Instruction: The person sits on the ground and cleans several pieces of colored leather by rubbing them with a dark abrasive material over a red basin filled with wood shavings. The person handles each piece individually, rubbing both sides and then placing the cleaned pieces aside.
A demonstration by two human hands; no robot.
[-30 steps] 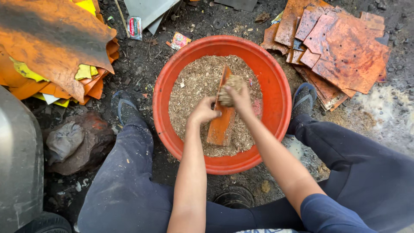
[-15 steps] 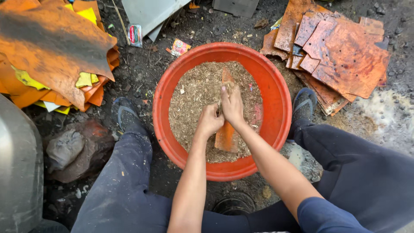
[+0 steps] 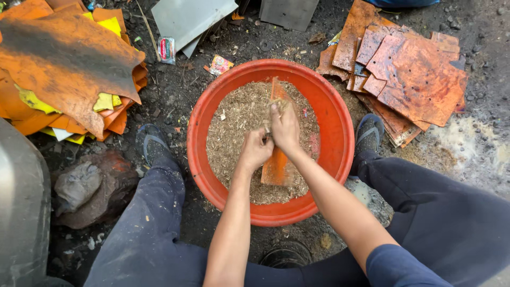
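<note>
An orange plastic basin (image 3: 334, 114) sits on the ground between my legs, partly filled with tan sawdust-like material (image 3: 236, 119). An orange flat strip (image 3: 276, 165) lies tilted in the basin, reaching toward the far rim. My right hand (image 3: 284, 127) presses down on the strip's middle, covered in dust. My left hand (image 3: 256, 150) is closed beside it, touching the strip's left edge; what it grips is hidden.
A stack of rusty orange sheets (image 3: 409, 74) lies at the upper right. Orange and yellow sheets (image 3: 64, 69) pile at the upper left. A grey panel (image 3: 191, 18) lies at the top, a grey metal drum (image 3: 21, 202) at left, a dark rock (image 3: 87, 186) beside my left leg.
Both hands have slid along the strip, toward me and then back toward its far end. The view has shifted slightly; the basin stays in place.
</note>
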